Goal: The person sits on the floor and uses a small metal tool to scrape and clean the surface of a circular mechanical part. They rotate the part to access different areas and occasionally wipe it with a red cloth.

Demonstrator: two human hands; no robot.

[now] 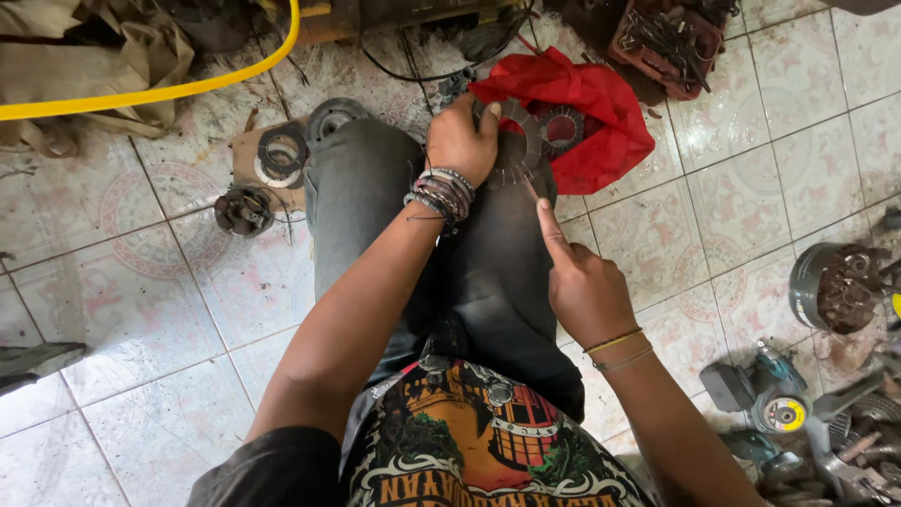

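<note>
Red cloth; yellow hose; grey toothed metal ring; dark grey jeans; white floor tiles patterned with faded pink medallions; black shirt printed orange and white.

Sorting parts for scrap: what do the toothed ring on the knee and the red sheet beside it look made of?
Toothed ring: seemingly metal, dull grey, thin and rigid, held by the left hand. Red sheet: probably thin plastic or cloth; it crumples in soft folds.

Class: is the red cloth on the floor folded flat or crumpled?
Crumpled: the red cloth lies bunched in uneven folds, a toothed ring resting on it.
</note>
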